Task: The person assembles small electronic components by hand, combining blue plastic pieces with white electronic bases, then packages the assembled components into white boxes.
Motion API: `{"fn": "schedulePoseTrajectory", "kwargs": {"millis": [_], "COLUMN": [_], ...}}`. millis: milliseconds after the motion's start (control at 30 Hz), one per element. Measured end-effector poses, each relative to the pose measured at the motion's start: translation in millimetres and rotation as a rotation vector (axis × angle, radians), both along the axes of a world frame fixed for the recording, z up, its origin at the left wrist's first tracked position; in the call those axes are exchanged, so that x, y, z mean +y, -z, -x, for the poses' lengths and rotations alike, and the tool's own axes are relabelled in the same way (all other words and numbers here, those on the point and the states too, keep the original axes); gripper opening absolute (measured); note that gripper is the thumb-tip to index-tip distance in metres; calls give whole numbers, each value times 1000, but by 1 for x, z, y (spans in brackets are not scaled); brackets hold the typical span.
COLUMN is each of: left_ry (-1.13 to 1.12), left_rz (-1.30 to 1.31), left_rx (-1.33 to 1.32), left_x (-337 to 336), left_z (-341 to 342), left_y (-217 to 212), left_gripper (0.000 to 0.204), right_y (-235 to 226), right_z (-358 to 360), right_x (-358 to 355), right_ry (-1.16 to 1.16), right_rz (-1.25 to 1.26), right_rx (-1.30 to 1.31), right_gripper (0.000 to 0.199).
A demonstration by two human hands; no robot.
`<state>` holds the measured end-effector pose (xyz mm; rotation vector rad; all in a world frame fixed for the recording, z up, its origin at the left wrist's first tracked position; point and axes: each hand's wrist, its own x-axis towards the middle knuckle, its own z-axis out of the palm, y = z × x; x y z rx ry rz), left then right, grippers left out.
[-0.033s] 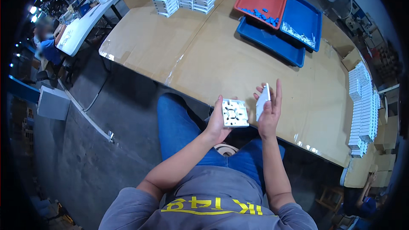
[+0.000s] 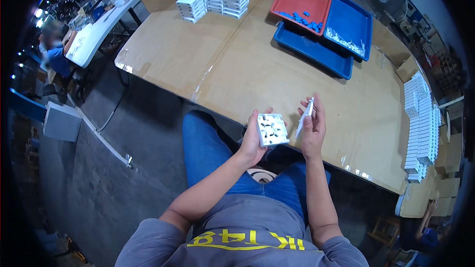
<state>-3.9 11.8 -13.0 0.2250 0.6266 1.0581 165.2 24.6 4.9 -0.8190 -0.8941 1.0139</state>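
Observation:
My left hand [image 2: 251, 144] is closed round the left side of a square white plastic housing [image 2: 272, 130], its moulded face with openings turned up. A little to the right, my right hand [image 2: 313, 136] pinches a thin white square plate [image 2: 305, 117] between thumb and fingers. That plate stands nearly edge-on and tilted, apart from the housing. Both pieces are above my lap at the near edge of the cardboard-covered table [image 2: 247, 76]. Some fingers of each hand are hidden behind the pieces.
Stacks of white square pieces [image 2: 213, 1] sit at the far left. A red tray [image 2: 303, 1] with small blue parts, a blue tray [image 2: 349, 24] with white slender parts and a lower blue tray [image 2: 314, 52] stand far right. Long stacked white pieces [image 2: 419, 123] line the right edge.
The plate in my right hand has turned more edge-on, and the right fingers have shifted slightly. The housing in my left hand has tilted a little.

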Motion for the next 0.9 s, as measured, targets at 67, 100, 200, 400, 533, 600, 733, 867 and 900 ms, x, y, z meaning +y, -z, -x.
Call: {"fn": "schedulePoseTrajectory", "kwargs": {"millis": [67,100,200,400,533,600,733,867,900], "left_ry": [-34,-105,-204,-243,146,165,151,127,124], "left_rz": [-100,-225,-473,-1226,-1378,-1358,-1325,-1303,-1306], "left_rx": [46,176,477,1644,1575,1569,1613,1661,1659], "left_x": [17,27,52,55,46,52,79,109,112], "left_z": [-3,-3,6,38,40,37,25,15,14], "left_y": [9,23,50,22,18,24,25,27,26], "left_gripper": [61,58,48,34,30,32,37,43,43], "right_y": [12,4,9,20,11,18,28,32,30], "right_z": [-21,-17,-38,-61,-54,-56,-57,-54,-55], "right_x": [10,12,13,-11,-26,-20,19,60,64], "right_ry": [151,221,232,26,-27,-25,50,114,125], "right_rz": [-62,-108,-124,-113,-36,-9,-6,30,27], "right_rx": [-636,-678,-1036,-1318,-1360,-1360,-1363,-1385,-1434], "right_gripper": [60,45,32,20,26,27,32,34,34]}}
